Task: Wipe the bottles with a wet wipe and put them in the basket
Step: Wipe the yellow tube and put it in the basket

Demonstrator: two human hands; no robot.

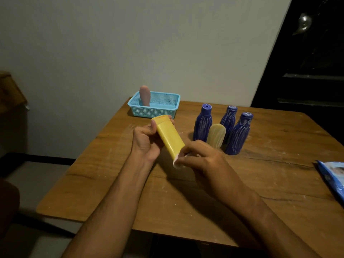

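Two hands share the job: your left hand [147, 138] grips the yellow bottle [169, 135] near its cap, tilted above the table [204, 202] to expose its side, while your right hand [201, 157] pinches the wet wipe [176, 162] against its lower end, the basket [156, 107] waiting behind

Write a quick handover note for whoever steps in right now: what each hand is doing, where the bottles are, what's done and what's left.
Left hand grips the yellow bottle near its cap end, held tilted above the table.
Right hand pinches the wet wipe against the bottle's lower end.
Done: pink bottle stands in the blue basket.
Left: finish the yellow one and basket it; then three blue bottles and a pale yellow bottle, all on the table.
Wipes pack lies at the right edge.
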